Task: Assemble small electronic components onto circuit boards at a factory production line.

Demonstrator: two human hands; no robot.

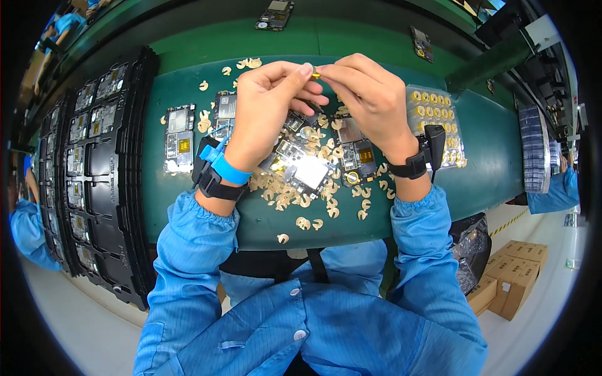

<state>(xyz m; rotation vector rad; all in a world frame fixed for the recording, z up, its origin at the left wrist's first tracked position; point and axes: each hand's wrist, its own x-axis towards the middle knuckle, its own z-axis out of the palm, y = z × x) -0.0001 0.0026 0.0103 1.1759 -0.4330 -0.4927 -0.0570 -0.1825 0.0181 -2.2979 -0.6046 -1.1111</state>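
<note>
My left hand [274,94] and my right hand [371,93] meet over the green mat, fingertips almost touching. Between them is a small yellow piece [316,76], pinched by both; its exact kind is too small to tell. Beneath the hands lie several circuit boards, one bright board [307,170] in the middle and another with a gold patch [364,153] below my right wrist. Small cream ring-shaped scraps [282,191] are strewn over and around the boards. To the left lies a separate circuit board [180,139].
Stacked black trays [103,156] holding circuit boards stand at the left edge. A clear tray of round yellow pieces [463,141] lies right of my right hand. More boards rest on the green ledge [351,37] beyond. Cardboard boxes [515,276] sit on the floor at right.
</note>
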